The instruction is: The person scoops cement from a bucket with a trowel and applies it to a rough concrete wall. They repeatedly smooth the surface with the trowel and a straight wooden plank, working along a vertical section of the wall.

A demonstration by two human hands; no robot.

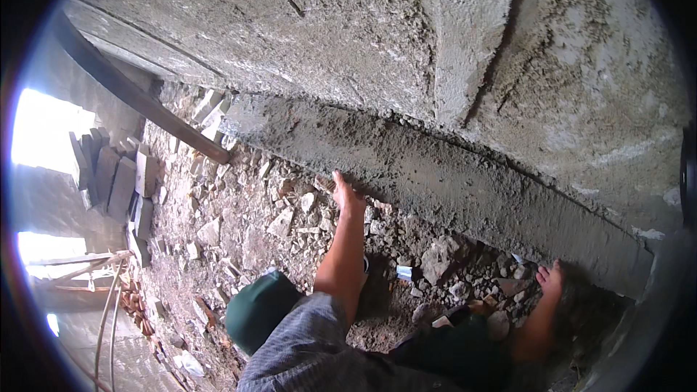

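A long ledge of rough, wet-looking grey cement (443,181) slants from the upper left down to the right along the foot of a concrete wall. Against its near edge is my left hand (348,194), one digit stretched up onto the cement. The other fingers are mostly hidden, so I cannot tell if they grip anything. A small brownish piece (324,184) shows beside this hand; its kind is unclear. Farther right, my right hand (550,278) is by the ledge's lower edge, its fingers bent and apart, with nothing visible in them.
Broken stone and rubble (283,221) cover the ground. A dark curved pipe (145,94) reaches in from the upper left. Grey blocks (116,174) are stacked at the left. The rough wall (327,29) rises behind the ledge. My green-clad knee (261,310) is at lower left.
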